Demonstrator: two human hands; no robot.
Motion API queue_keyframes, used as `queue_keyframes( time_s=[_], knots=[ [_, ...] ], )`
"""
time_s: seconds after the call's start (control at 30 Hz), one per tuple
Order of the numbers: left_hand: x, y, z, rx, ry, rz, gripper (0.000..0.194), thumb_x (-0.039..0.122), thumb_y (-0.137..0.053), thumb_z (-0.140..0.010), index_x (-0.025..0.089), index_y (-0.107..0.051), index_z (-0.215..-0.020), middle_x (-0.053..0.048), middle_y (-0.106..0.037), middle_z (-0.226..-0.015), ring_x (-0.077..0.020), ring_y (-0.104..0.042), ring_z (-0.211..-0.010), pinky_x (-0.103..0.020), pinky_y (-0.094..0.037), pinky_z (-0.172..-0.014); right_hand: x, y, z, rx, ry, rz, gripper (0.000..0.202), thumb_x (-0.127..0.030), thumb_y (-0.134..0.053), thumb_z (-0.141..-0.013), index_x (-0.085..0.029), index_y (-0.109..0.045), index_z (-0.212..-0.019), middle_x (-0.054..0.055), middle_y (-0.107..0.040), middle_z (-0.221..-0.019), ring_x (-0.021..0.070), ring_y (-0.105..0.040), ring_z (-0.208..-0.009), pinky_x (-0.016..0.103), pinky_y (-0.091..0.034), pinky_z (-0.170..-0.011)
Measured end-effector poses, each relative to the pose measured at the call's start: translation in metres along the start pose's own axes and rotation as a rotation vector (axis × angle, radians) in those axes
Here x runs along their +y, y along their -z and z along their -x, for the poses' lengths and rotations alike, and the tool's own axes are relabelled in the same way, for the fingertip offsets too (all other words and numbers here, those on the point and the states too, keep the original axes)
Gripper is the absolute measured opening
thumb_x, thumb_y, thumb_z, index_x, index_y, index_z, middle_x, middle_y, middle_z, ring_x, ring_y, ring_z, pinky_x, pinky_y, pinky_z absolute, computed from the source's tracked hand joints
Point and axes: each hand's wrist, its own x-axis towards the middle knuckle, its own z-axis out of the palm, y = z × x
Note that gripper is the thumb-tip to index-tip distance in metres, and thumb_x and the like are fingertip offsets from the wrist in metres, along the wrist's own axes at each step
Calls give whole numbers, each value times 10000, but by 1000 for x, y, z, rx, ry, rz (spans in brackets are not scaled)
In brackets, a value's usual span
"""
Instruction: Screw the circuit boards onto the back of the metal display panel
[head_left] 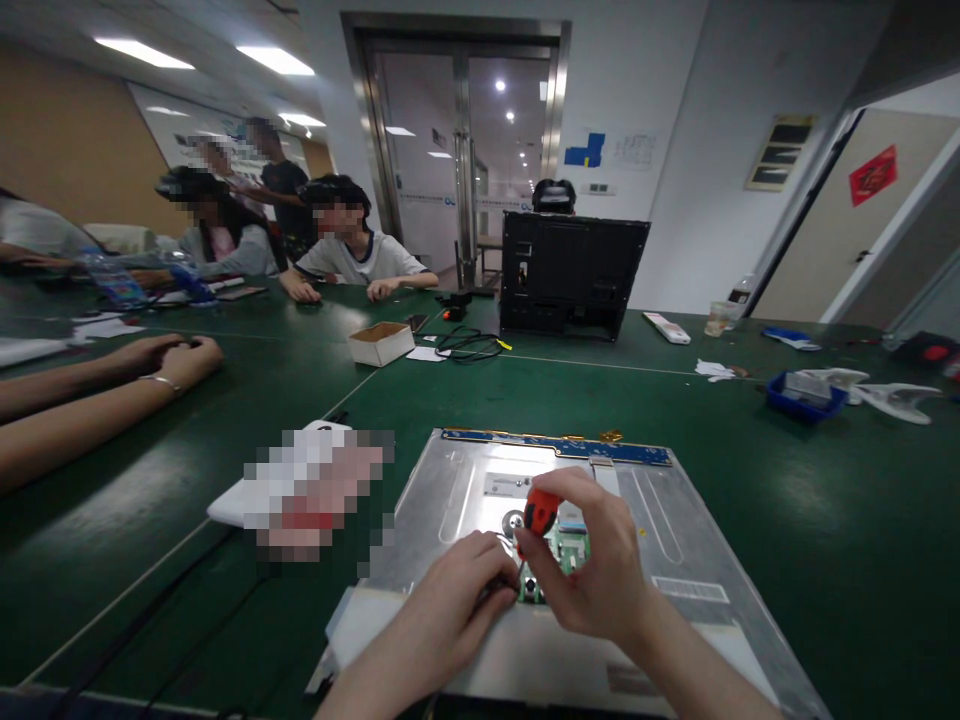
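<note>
A silver metal display panel (442,500) lies flat on the green table in front of me, with a blue circuit strip (555,447) along its far edge. A small green circuit board (574,548) is fixed near its middle. My right hand (600,570) grips a red and black screwdriver (541,508) by the handle, its thin shaft pointing down at the board's left side. Close to the tip, my left hand (465,595) has its thumb and fingers pinched together; whatever is between them is hidden.
Left of the panel lies a white object (300,470), partly pixelated. Another person's hands (184,360) rest on the table at left. Farther off are a small cardboard box (380,343), a black cable (472,345), a black monitor back (574,275) and a blue tray (804,398).
</note>
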Motion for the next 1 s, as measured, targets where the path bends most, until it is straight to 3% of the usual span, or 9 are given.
queue_keyframes(
  time_s=[0.4,0.77,0.9,1.0],
  knots=[
    [-3,0,0,4,9,20,176,175,-524,-928,213,-680,-1000,-74,-673,-1020,-238,-607,-966,-342,-496,-856,2,1,1,-57,-32,30,356,-195,-545,-906,-204,-498,-1259,50,-696,-866,196,-683,-729,325,-564,-626],
    [-6,-3,1,13,9,14,190,174,-525,-918,215,-694,-993,-72,-683,-1000,-238,-613,-943,-330,-498,-830,5,-4,2,-30,-12,53,316,-258,-588,-943,-229,-500,-1245,-4,-647,-763,162,-617,-619,285,-502,-540],
    [-6,-3,1,26,7,28,179,176,-532,-924,215,-693,-992,-68,-681,-990,-230,-614,-931,-322,-493,-821,4,-2,2,-61,-10,38,332,-293,-573,-956,-214,-500,-1270,24,-670,-802,177,-641,-661,301,-525,-557],
    [-3,-1,0,8,18,41,170,187,-546,-933,219,-694,-1009,-68,-677,-1012,-229,-615,-952,-326,-490,-843,2,0,2,-74,-20,21,368,-235,-516,-943,-193,-486,-1307,56,-694,-868,190,-674,-708,323,-563,-601]
  ],
)
